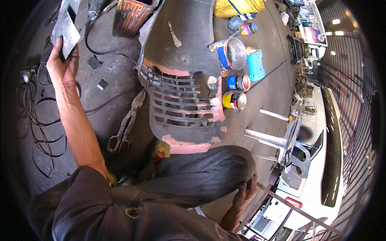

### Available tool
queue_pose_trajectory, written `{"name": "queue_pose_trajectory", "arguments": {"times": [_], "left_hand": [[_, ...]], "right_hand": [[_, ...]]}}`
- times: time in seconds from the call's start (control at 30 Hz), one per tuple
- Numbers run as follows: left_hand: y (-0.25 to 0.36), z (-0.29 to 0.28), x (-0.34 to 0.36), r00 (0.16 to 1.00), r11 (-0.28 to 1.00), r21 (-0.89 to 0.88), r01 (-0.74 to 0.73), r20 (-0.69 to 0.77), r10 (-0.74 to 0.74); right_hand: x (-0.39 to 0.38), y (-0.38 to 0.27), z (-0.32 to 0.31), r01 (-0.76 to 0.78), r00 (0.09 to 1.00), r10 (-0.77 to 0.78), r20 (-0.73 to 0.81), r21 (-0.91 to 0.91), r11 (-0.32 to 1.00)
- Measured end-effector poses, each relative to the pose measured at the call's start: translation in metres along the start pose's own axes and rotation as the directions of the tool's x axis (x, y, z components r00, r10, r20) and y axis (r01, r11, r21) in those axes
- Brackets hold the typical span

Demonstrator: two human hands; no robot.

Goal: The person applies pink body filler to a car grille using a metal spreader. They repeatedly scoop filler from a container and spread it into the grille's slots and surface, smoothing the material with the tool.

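Lists panel (161, 52) partly coated in pink filler (217, 107), mostly bare, plate (71, 36) gripped in left hand (63, 66), seemingly empty right hand (246, 190) against knee (241, 160).

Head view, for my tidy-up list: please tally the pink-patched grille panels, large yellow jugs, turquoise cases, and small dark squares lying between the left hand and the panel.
Pink-patched grille panel: 1
Large yellow jug: 1
Turquoise case: 1
Small dark squares: 2
Total: 5

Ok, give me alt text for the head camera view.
A person's left hand holds flat grey pieces while the right hand rests against a knee. In front lies a dark slatted panel with pink patches, cans to its right.
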State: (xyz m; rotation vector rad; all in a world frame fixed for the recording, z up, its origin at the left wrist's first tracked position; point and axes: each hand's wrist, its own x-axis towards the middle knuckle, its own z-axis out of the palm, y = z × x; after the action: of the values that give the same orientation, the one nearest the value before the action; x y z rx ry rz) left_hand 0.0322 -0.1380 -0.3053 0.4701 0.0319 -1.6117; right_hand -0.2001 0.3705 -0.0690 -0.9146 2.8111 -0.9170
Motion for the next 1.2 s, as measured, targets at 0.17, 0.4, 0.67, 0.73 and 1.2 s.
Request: {"name": "queue_pose_trajectory", "arguments": {"times": [0.17, 0.4, 0.67, 0.73, 1.2], "left_hand": [[0.0, -0.01, 0.003, 0.997, 0.997, 0.069, -0.033, -0.073, 0.038], [0.016, -0.02, 0.009, 1.0, 0.996, 0.082, -0.024, -0.009, 0.025], [0.069, -0.055, 0.014, 0.99, 0.997, 0.073, -0.011, 0.14, 0.001], [0.077, -0.059, 0.01, 0.974, 0.997, 0.074, 0.031, 0.222, -0.047], [0.061, -0.054, 0.001, 0.979, 0.996, 0.086, 0.017, 0.199, -0.034]], "right_hand": [[-0.012, -0.008, 0.005, 0.089, 0.961, -0.134, -0.241, -0.191, 0.978], [0.095, -0.01, -0.009, 0.472, 0.875, -0.403, -0.27, 0.288, 0.833], [0.184, 0.038, 0.064, 0.266, 0.918, -0.297, 0.264, 0.146, 0.953], [0.191, 0.043, 0.082, 0.367, 0.84, -0.379, 0.388, 0.107, 0.924], [0.202, 0.017, 0.097, 0.649, 0.571, -0.394, 0.72, -0.102, 0.754]]}}
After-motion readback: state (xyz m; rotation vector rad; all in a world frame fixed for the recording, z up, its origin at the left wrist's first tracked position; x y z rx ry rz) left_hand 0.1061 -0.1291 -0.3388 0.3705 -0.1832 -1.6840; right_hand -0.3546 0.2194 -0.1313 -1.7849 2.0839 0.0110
